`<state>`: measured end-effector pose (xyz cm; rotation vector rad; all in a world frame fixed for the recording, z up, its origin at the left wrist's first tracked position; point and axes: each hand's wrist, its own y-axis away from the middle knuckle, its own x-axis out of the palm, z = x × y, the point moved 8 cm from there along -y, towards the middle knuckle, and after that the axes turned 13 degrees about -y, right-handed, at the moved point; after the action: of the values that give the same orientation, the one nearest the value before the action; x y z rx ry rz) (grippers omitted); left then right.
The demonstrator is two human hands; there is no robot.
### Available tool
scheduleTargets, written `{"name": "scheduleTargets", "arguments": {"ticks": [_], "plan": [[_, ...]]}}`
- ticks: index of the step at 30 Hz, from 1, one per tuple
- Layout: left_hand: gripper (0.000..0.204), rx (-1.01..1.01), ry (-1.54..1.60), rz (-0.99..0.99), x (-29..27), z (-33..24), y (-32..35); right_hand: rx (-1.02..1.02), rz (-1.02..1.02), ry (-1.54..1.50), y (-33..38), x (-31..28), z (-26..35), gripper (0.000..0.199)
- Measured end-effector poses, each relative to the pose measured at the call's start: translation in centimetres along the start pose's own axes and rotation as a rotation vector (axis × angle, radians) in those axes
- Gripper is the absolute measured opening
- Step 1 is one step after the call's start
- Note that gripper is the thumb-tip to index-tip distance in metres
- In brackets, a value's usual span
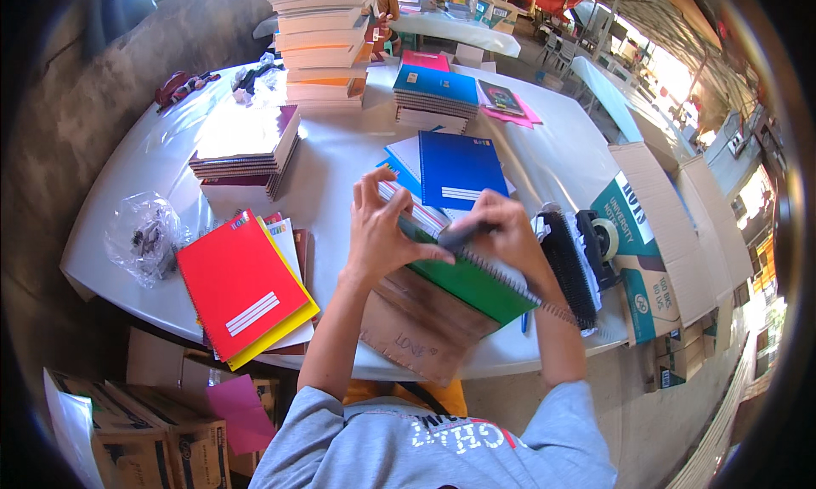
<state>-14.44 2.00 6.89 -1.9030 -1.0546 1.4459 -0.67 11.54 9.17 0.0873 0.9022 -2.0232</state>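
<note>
A green spiral notebook (476,283) stands tilted on its edge in front of me, its wire coil facing up and to the right. My left hand (378,234) holds its upper left end, thumb along the coil edge and fingers curled. In my right hand (501,225) is a small dark tool (466,234), pressed near the coil; blur hides its exact kind. Beneath the notebook lies a worn brown board (412,319) with handwriting on it. Just beyond my hands, a blue spiral notebook (461,167) rests on other notebooks and loose covers.
Red and yellow notebooks (242,285) lie at the left, near a clear plastic bag (146,238). Behind them rise a notebook stack (246,149) and a tall book pile (321,55). At right are black coils (561,259), a tape dispenser (599,242) and an open carton (654,276).
</note>
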Motion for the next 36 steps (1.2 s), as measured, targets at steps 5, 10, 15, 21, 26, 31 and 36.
{"name": "scheduleTargets", "arguments": {"ticks": [5,10,15,21,26,31,36], "plan": [[0.082,-0.168,0.225,0.029,0.9,3.2,0.9,0.016,0.018,-0.357,-0.6,0.8,-0.5,0.027],[0.087,-0.111,0.191,-0.131,0.6,3.9,1.6,0.068,-0.037,-0.086,-1.9,0.1,-2.8,0.031],[0.089,-0.141,0.33,-0.08,1.4,4.8,2.5,0.066,-0.013,0.048,-2.9,1.4,-4.1,0.028],[0.099,-0.265,0.535,-0.076,2.5,6.5,2.1,-0.055,0.094,0.103,-4.4,3.7,-2.7,0.028],[0.098,-0.332,0.521,0.004,3.0,7.1,2.8,-0.176,0.157,-0.262,-4.8,5.7,0.6,0.026],[0.099,-0.292,0.499,0.02,3.0,6.8,2.6,0.231,0.007,-0.503,-5.3,4.8,-4.2,0.024],[0.099,-0.301,0.453,0.082,2.6,6.3,2.3,-0.074,-0.008,0.076,-6.7,5.1,-2.9,0.027]]}}
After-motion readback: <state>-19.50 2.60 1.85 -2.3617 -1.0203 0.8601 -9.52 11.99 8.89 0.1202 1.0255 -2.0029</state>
